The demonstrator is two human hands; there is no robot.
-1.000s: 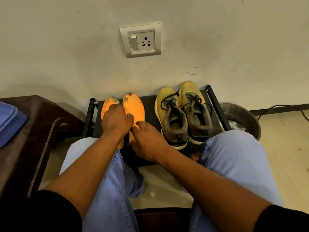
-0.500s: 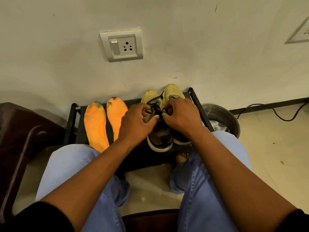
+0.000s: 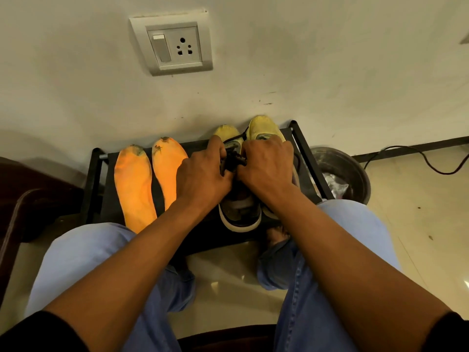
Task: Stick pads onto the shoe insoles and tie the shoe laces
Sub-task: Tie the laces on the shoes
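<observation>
Tying the laces (image 3: 232,158) on the left shoe (image 3: 239,212) of the pair is the step I judge myself to be in. Both my hands are curled over its tongue. My left hand (image 3: 203,176) has its fingers bent round the dark cord, and my right hand (image 3: 266,166) pinches the other side of it, the two nearly touching over the knot. To do this well I should keep even tension on both ends, cross them low against the eyelets and pull outward, not upward, so the shoe does not lift off the black rack (image 3: 97,179). The cord is mostly hidden under my knuckles, so I cannot tell how far the knot has got.

The shoe sits on the rack's right half, just beside the right shoe (image 3: 261,125). Both have yellow toes against the wall and heels toward my knees, so their long axis runs away from me. The two orange insoles (image 3: 134,184) lie on the rack's left half, side by side, pointing the same way, worn dark at the toes. I see no pads on them.
</observation>
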